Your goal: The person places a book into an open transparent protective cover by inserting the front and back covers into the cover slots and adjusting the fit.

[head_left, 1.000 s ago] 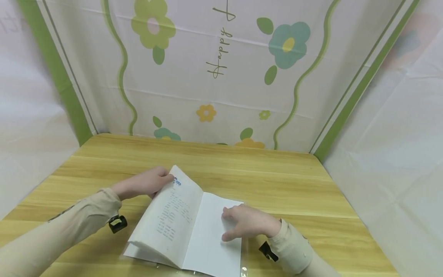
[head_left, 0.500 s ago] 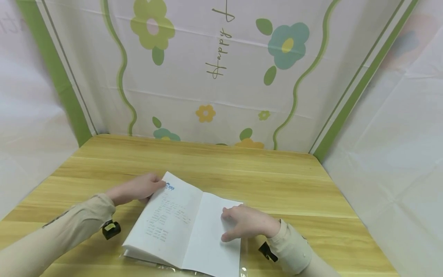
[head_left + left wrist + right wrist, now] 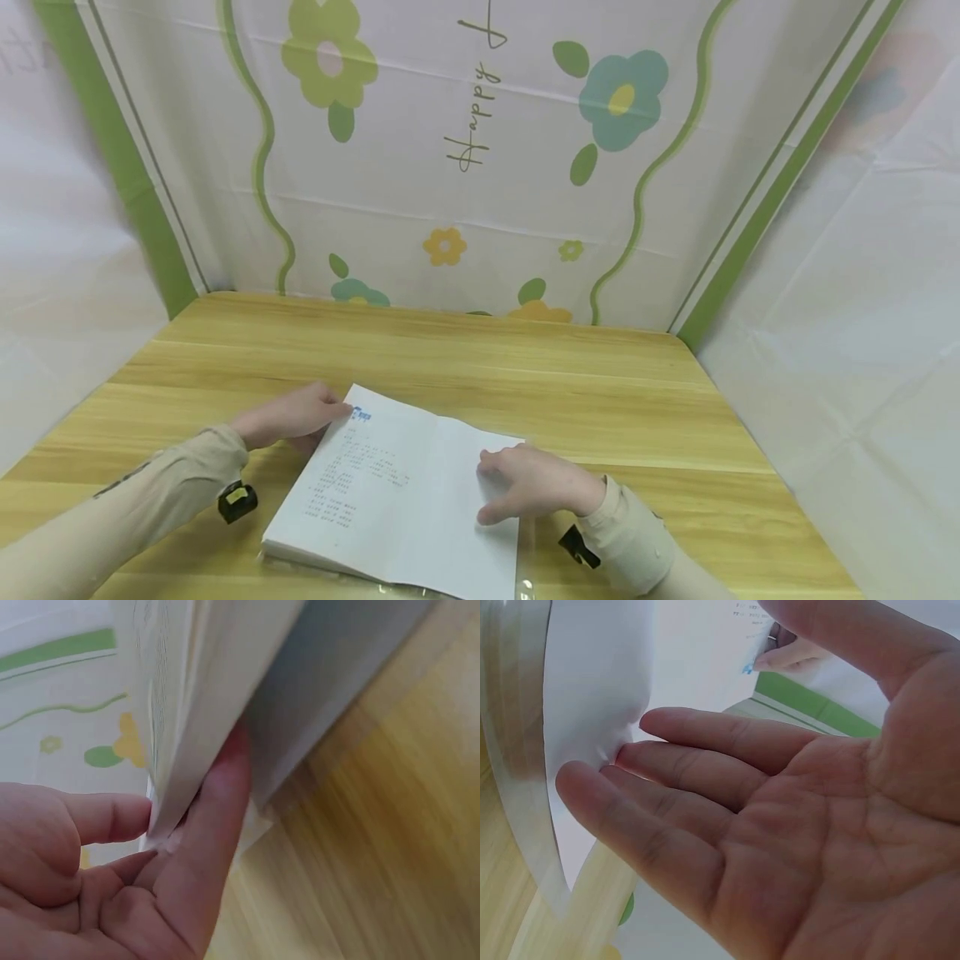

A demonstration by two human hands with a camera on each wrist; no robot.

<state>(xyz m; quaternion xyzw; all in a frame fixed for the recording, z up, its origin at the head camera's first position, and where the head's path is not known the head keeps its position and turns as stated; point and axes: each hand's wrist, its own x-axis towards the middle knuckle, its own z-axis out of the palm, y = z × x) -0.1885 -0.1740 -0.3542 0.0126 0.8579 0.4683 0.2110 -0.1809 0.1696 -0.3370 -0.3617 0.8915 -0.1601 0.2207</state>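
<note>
Behind the open book (image 3: 442,517) (its print (image 3: 332,505) too small), the backdrop (image 3: 405,167) reads "Happy".

Passable over worktop (image 3: 480,354) ahead of left hand (image 3: 291,418) and right hand (image 3: 538,482), blocked between by book (image 3: 408,500), farther ahead by cloth (image 3: 382,179)
</note>
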